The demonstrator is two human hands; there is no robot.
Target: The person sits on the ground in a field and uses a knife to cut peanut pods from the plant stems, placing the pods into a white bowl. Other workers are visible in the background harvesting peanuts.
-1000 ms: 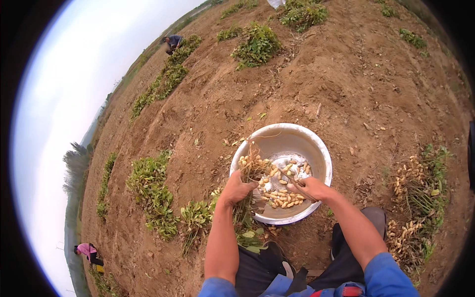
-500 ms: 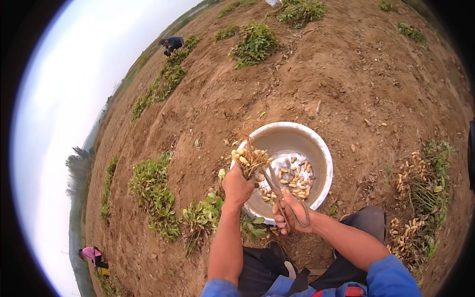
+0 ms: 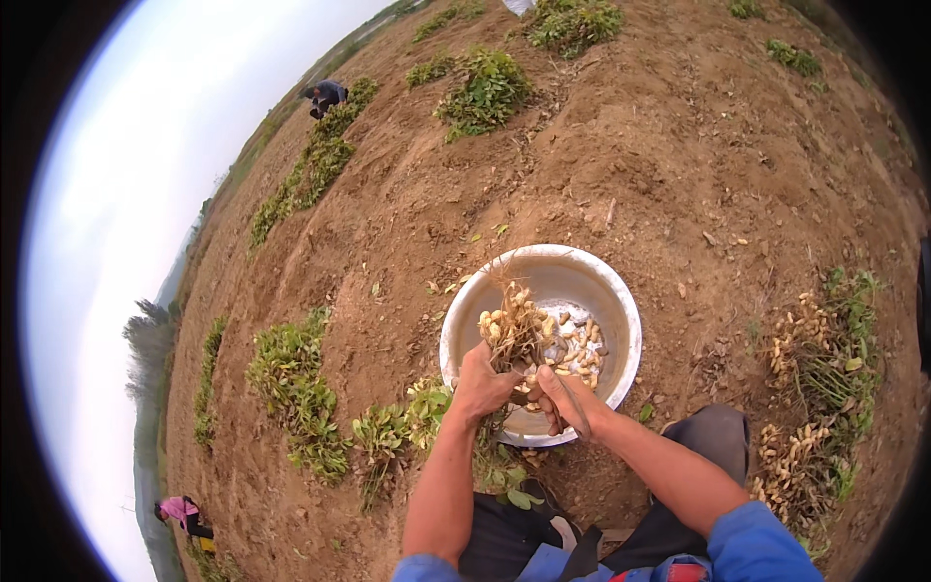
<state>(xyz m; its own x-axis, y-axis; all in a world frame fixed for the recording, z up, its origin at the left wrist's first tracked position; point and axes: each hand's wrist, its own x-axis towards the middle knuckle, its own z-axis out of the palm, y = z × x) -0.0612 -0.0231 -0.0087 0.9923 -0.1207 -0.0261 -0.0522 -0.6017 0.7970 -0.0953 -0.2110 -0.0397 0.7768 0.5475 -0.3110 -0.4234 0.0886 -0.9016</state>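
My left hand (image 3: 480,386) is closed round the stems of a peanut plant (image 3: 514,328), its cluster of pods and roots pointing up over the basin. Some of its leaves hang below the fist. In my right hand (image 3: 570,400) are metal scissors (image 3: 578,415); a handle loop shows along the fingers, and the blades are mostly hidden among the stems close to my left hand. Beneath both hands stands a round metal basin (image 3: 628,308) with a pale rim. Loose peanuts (image 3: 584,353) lie on its bottom, partly covered by the plant.
Pulled peanut plants with pods (image 3: 810,373) lie on the soil to the right. Leafy plants (image 3: 296,388) lie to the left, more in rows farther off. My knee (image 3: 713,441) is close to the basin. Two people (image 3: 327,95) bend over in the distant field.
The scissors have moved up to the stems beside my left hand; before, their blades showed over the basin. The peanut cluster has tilted right, and the hands are closer together.
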